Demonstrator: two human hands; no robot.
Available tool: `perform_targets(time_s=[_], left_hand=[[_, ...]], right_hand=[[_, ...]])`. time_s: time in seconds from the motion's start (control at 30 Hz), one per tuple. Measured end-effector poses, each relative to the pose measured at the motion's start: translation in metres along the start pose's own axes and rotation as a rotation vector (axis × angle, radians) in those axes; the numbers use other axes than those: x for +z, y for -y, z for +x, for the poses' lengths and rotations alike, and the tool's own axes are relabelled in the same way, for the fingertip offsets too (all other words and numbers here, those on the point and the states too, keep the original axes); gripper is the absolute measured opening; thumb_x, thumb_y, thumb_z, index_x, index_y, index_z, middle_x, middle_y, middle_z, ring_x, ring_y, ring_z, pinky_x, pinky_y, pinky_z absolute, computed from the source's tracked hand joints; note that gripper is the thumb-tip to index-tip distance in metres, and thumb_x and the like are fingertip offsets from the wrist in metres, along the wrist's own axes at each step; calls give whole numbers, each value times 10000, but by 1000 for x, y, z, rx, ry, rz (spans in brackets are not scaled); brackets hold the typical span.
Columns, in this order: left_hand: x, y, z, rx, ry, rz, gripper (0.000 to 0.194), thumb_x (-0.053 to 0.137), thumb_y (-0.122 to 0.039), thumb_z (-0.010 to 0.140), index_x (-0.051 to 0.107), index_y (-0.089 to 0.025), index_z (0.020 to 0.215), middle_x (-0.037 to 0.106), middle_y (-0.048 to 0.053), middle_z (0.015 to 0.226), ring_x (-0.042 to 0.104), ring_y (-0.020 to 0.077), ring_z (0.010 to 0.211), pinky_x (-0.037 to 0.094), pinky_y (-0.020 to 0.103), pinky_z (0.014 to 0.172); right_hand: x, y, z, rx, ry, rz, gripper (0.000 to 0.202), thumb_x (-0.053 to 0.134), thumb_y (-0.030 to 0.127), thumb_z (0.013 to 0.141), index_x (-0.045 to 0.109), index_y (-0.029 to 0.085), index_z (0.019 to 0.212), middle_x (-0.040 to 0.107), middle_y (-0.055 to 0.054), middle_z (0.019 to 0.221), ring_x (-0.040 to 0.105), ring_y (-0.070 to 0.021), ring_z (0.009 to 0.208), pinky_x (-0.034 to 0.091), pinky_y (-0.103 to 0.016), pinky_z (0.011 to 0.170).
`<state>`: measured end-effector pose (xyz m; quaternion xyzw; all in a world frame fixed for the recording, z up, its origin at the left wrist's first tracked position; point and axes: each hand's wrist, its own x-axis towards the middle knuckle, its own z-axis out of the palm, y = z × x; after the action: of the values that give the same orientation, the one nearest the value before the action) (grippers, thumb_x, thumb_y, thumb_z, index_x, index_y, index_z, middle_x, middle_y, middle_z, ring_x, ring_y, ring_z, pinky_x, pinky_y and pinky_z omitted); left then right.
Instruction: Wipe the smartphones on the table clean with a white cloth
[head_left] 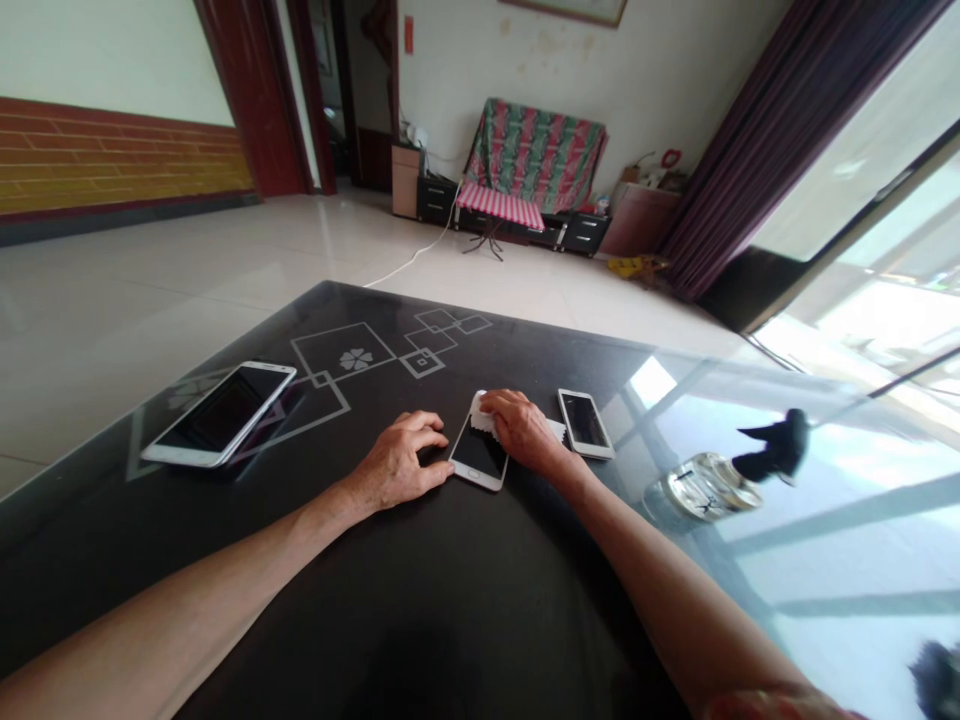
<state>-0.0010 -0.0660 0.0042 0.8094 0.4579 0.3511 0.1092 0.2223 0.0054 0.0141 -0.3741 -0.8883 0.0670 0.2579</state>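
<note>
A white phone with a dark screen [480, 456] lies flat on the black table [360, 600] between my hands. My left hand [405, 457] rests at its left edge, fingers apart, the thumb touching the lower left corner; nothing is in it. My right hand [520, 424] presses a white cloth with a zigzag edge [556, 430] onto the upper part of the screen, fingers together. A smaller white phone [586, 422] lies just right of that hand. Farther left is a large white phone [223, 412].
A clear spray bottle with a black trigger head [709, 485] is on the table at the right. Past the table's far edge, a small stand with a striped pink cover [501, 206] stands on the floor before a cloth-covered object [536, 155].
</note>
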Motion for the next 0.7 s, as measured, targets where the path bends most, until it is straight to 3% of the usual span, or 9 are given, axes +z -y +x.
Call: perform_targets(time_s=[0.2, 0.7], left_hand=[[3, 5, 0, 9, 3, -5, 199, 686, -319, 722, 724, -191, 870, 643, 74, 1086, 598, 227, 952, 507, 368, 857], [12, 9, -1, 44, -23, 75, 187, 688, -288, 690, 736, -192, 843, 658, 76, 1055, 608, 233, 936, 505, 375, 882]], right_hand=[[6, 7, 1, -4, -14, 102, 367, 395, -23, 783, 633, 186, 968, 657, -58, 1148, 570, -165, 1093, 401, -320, 993], [7, 65, -32, 221, -1, 86, 369, 434, -31, 768, 650, 172, 986, 646, -77, 1170, 551, -169, 1131, 395, -293, 990]])
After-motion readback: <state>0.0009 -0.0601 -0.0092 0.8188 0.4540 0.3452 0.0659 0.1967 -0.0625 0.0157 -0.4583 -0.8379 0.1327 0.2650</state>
